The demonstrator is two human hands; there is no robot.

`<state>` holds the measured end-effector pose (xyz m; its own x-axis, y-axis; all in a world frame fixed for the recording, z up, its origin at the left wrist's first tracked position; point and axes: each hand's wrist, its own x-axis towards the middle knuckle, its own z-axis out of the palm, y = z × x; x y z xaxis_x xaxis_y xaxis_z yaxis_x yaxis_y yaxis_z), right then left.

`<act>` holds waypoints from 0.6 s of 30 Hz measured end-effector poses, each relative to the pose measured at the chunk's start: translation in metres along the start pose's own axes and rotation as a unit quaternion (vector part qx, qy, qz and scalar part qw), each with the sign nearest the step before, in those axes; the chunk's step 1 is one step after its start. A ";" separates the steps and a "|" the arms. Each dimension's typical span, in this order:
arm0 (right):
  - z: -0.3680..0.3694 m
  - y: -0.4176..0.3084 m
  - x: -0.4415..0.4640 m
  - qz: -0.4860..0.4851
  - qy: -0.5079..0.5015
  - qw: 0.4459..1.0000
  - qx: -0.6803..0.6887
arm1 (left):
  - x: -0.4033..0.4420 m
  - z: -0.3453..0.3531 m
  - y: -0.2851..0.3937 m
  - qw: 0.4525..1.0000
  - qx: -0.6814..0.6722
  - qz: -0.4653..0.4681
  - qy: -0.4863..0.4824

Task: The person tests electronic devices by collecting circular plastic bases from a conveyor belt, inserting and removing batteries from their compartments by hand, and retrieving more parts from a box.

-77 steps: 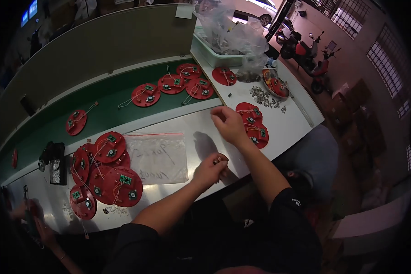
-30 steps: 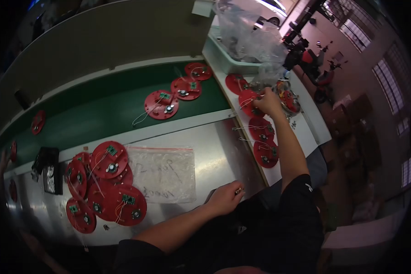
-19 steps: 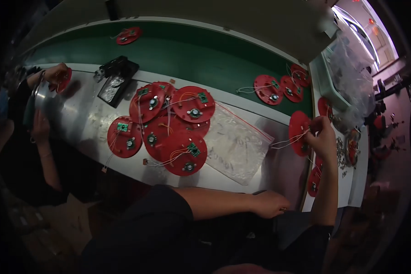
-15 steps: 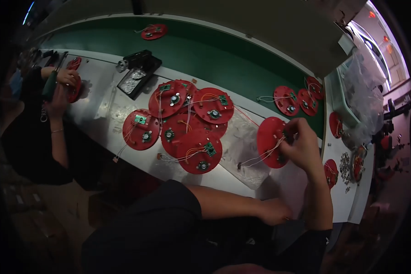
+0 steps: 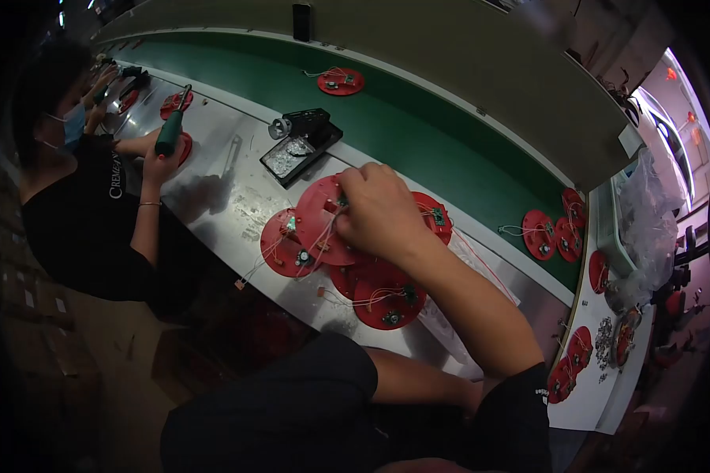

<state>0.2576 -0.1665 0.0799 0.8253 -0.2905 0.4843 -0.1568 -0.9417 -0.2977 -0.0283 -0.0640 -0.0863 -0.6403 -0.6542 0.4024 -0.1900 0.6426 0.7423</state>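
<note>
Along a green strip (image 5: 450, 126) runs a metal desk (image 5: 217, 146), with another person (image 5: 79, 225) at its far left end, holding a green tool (image 5: 170, 135). Mid-desk lies a pile of red discs (image 5: 386, 296), a clear bag (image 5: 443, 325) beside it, partly behind the right forearm. A black tray (image 5: 296, 156) sits beyond the pile. The right hand (image 5: 380, 214) has its grip closed, thumb and fingers bent, on one red disc (image 5: 315, 221) over the pile; whether that disc touches those below cannot be told. The left hand (image 5: 473, 396) is mostly hidden behind the right arm, its grip unreadable. Thin wires (image 5: 323, 246) hang from the held disc.
</note>
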 end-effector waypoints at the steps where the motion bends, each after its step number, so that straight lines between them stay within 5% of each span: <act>1: 0.010 -0.005 0.010 -0.012 -0.008 1.000 0.001 | -0.011 -0.021 -0.001 1.000 -0.002 -0.009 -0.004; 8: 0.085 0.003 0.022 0.024 -0.087 0.996 0.008 | -0.067 -0.040 -0.010 0.983 -0.080 0.082 -0.144; 18: 0.050 0.009 -0.009 0.011 -0.040 0.999 0.036 | -0.042 -0.038 0.007 0.978 -0.100 0.018 -0.180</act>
<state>0.2758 -0.1642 0.0315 0.8626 -0.2948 0.4111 -0.1395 -0.9198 -0.3669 0.0250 -0.0472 -0.0774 -0.8719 -0.4259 0.2418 -0.0357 0.5477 0.8359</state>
